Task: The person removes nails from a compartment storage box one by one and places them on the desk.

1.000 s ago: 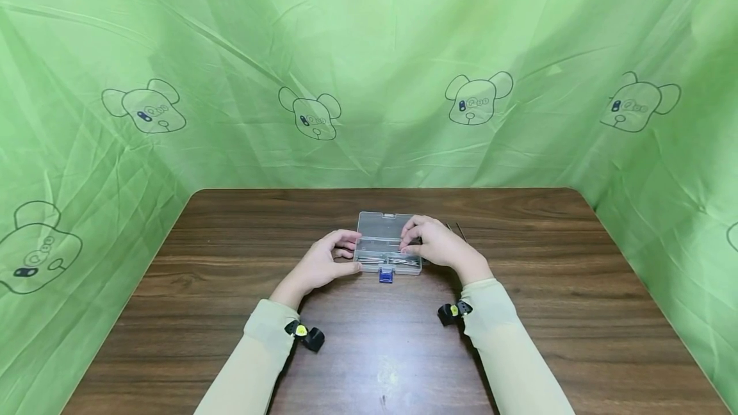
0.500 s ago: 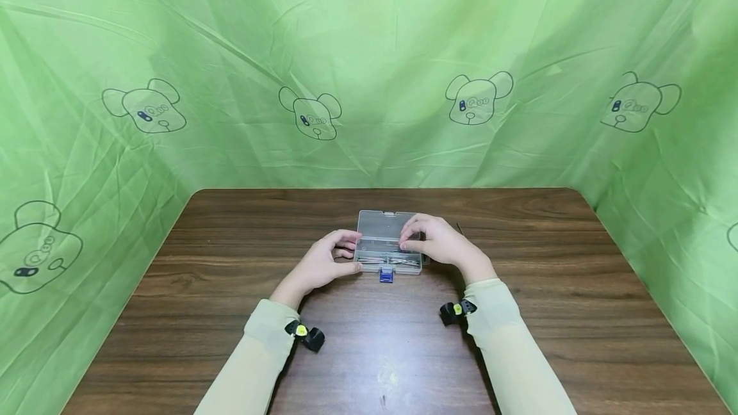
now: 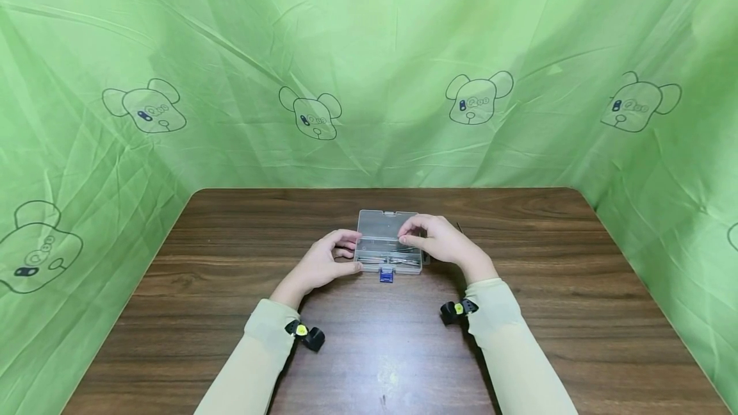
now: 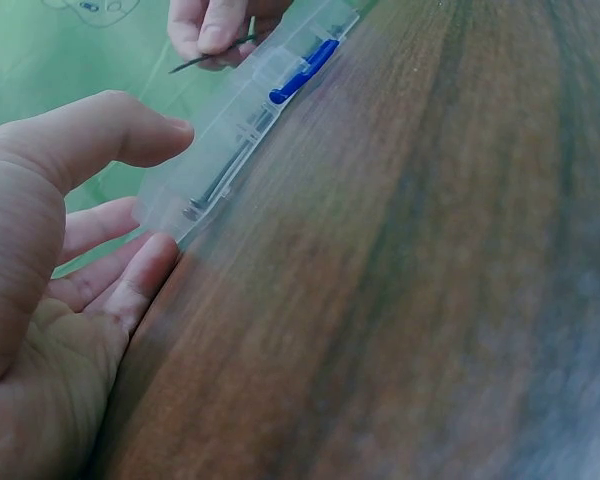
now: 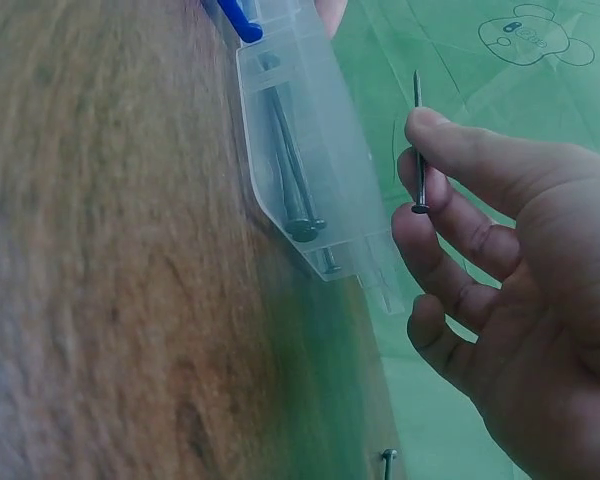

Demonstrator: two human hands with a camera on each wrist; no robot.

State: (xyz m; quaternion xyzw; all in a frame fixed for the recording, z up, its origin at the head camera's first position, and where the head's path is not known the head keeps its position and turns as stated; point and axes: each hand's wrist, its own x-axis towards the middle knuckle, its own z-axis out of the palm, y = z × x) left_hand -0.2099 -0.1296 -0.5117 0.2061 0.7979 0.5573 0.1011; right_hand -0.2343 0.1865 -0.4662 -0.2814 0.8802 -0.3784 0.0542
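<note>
A clear plastic compartment box [image 3: 371, 246] lies on the table with its lid [image 3: 380, 224] raised at the back and a blue latch [image 3: 386, 275] at the front. Several nails [image 5: 295, 170] lie in its front compartments. My left hand [image 3: 323, 262] holds the box's left end, thumb near the front corner and fingers at the side. Over the right part of the box, my right hand [image 3: 441, 241] pinches a dark nail [image 5: 420, 175] between thumb and fingers. In the right wrist view its point is up and its head down, clear of the box.
Loose nails lie right of the box, partly hidden behind my right hand; one nail [image 3: 459, 227] shows there, and another nail [image 5: 388, 462] appears low in the right wrist view. Green cloth [image 3: 369, 69] surrounds the brown wooden table [image 3: 242, 223] on the back and sides.
My right hand has shifted slightly right and up above the box, and the nail in its fingers shows more plainly. My left hand and the box stay where they were.
</note>
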